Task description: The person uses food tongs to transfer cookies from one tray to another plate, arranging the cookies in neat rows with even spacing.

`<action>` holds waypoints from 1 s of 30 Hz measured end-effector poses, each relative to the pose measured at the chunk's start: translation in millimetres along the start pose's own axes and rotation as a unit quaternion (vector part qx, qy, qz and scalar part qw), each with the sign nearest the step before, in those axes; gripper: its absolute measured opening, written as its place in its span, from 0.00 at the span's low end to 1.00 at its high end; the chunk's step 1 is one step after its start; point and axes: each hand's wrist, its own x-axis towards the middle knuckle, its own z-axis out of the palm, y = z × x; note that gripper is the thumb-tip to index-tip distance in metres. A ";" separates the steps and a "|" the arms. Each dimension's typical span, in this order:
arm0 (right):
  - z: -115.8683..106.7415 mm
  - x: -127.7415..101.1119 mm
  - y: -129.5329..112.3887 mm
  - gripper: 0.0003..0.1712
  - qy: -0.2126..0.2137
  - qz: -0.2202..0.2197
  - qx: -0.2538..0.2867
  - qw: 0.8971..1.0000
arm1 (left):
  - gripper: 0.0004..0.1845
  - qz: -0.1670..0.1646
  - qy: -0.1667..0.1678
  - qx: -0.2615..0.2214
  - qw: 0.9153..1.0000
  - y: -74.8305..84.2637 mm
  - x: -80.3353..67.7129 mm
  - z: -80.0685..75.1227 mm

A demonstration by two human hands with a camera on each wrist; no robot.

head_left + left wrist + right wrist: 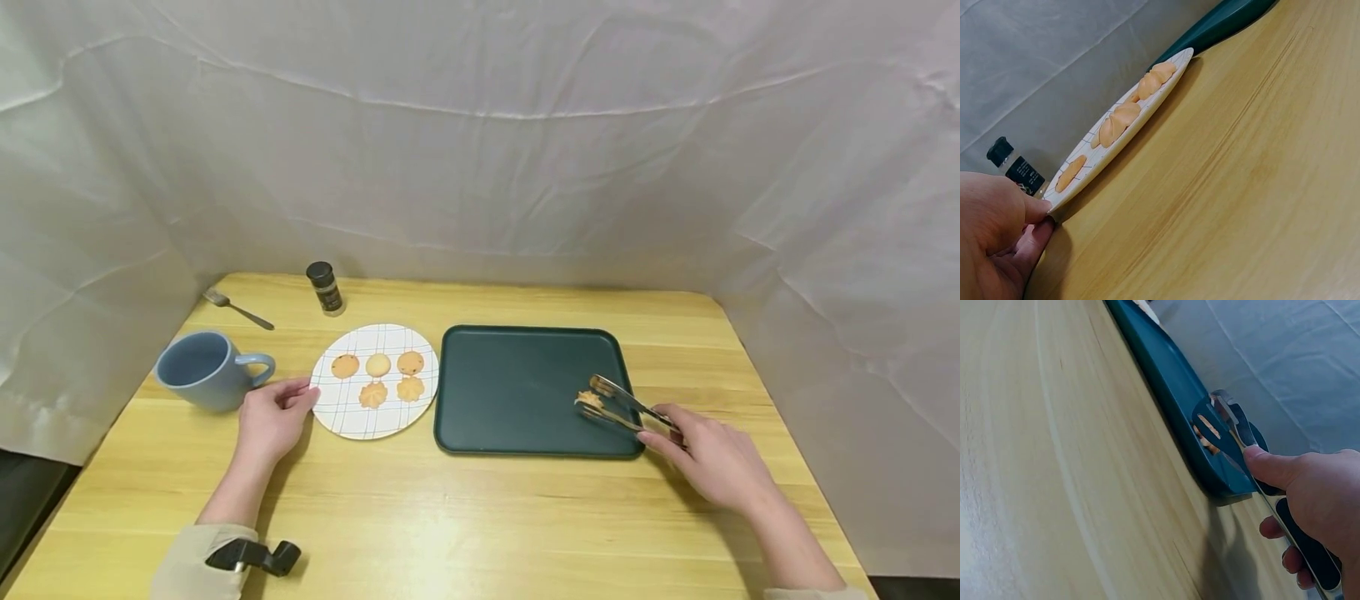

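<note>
A white grid-patterned plate (352,417) carries several cookies (378,365). My left hand (300,396) pinches its near-left rim. In the left wrist view the thumb and a finger of that hand (1038,219) clamp the plate's (1169,84) edge, and the cookies (1119,119) show on top. My right hand (667,429) grips metal tongs (626,404). Their tips squeeze one cookie (588,400) low over the right part of a dark green tray (510,392). From the right wrist, the hand (1266,487), the tongs (1229,422) and the cookie (1210,428) appear above the tray's wall (1166,369).
A blue mug (206,369) stands just left of my left hand. Behind it lie a fork (238,309) and a small black-capped spice jar (326,288) (1016,167). White cloth walls the wooden table (480,517) on three sides.
</note>
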 end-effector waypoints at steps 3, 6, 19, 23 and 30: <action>2.4 0.2 1.4 0.33 -0.007 0.000 -0.003 1.000 | 0.19 0.004 0.005 0.002 1.000 -0.5 -0.6 -0.2; 3.3 -0.2 2.5 0.33 -0.007 -0.003 -0.005 1.000 | 0.19 0.009 0.006 0.004 1.000 0.3 -0.7 0.3; 2.8 -1.4 2.6 0.29 -0.003 -0.016 -0.014 1.000 | 0.19 0.004 0.004 0.003 1.000 2.9 -2.0 0.5; 2.9 -1.1 2.8 0.29 -0.003 -0.015 -0.011 1.000 | 0.19 0.006 0.006 0.005 1.000 1.9 -1.6 0.6; 5.3 0.5 4.5 0.32 -0.009 -0.004 -0.004 1.000 | 0.20 0.005 0.003 0.003 1.000 0.8 -1.5 0.8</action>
